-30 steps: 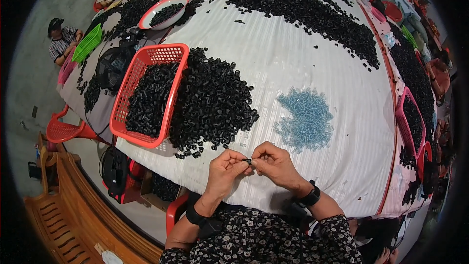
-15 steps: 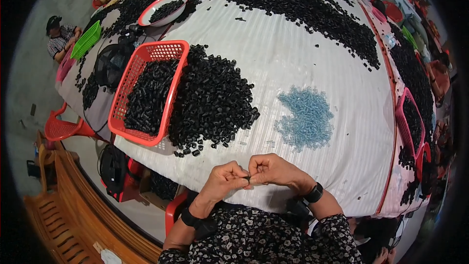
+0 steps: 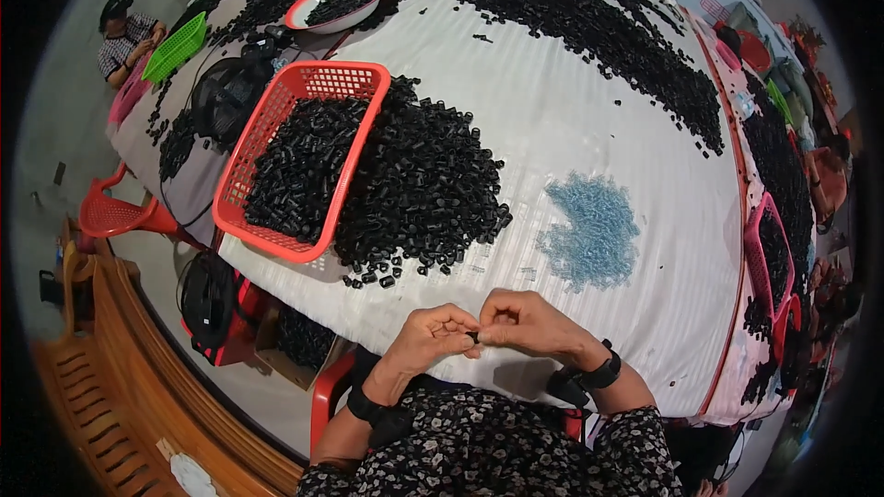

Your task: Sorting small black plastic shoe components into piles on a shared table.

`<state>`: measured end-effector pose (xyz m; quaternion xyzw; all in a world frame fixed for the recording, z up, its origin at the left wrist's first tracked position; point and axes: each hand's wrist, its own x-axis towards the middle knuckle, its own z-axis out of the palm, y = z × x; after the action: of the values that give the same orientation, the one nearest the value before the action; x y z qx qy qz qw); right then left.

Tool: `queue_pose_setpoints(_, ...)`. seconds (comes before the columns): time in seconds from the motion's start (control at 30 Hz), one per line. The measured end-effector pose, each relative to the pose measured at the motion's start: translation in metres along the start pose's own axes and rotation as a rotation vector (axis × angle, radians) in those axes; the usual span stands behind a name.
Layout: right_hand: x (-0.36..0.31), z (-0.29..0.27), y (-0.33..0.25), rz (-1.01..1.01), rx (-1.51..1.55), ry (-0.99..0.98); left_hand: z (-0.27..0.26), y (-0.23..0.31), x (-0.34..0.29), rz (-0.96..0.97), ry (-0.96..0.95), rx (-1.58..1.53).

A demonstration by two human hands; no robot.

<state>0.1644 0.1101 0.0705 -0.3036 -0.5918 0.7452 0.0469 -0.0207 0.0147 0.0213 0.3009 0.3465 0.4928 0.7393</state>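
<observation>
Over the near edge of the table my left hand [image 3: 429, 340] and my right hand [image 3: 529, 324] meet fingertip to fingertip. Both are closed in a pinch on one small black plastic piece [image 3: 473, 336], mostly covered by the fingers. Beyond them to the left spreads a heap of short black cylindrical plastic pieces [image 3: 428, 189]. A red plastic basket [image 3: 324, 244] beside the heap holds more of the same. To the right of the heap lies a pile of small clear bluish plastic pieces [image 3: 594, 235], with a few loose ones near it.
White cloth [image 3: 516, 110] covers the table. Farther off are a large spread of black pieces [image 3: 608, 28], a red-rimmed bowl [image 3: 368, 14], a black fan [image 3: 226, 101] and a green basket [image 3: 175, 48]. A pink basket [image 3: 757, 239] stands right. Another person [image 3: 124, 41] sits far left.
The whole view has shifted slightly, so the table things appear farther right. My hands stay together on the small black piece, with the fingers slightly changed in pose.
</observation>
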Motion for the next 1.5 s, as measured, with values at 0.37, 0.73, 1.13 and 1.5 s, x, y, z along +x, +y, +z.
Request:
queue_pose_setpoints(0.37, 0.059, 0.011, -0.02, -0.444, -0.544, 0.129, -0.029, -0.014, -0.014, 0.11, -0.004, -0.234)
queue_pose_setpoints(0.73, 0.093, 0.028, -0.001, -0.666, -1.111, 0.42, -0.024, -0.011, -0.016, 0.121, 0.003, -0.15)
queue_pose_setpoints(1.13, 0.009, 0.018, -0.006, -0.529, -0.483, 0.383, 0.002, 0.009, 0.007, 0.138, 0.166, -0.08)
queue_pose_setpoints(1.5, -0.013, 0.02, 0.016, -0.399, -0.299, 0.474, 0.026, 0.008, 0.022, 0.098, 0.166, 0.016)
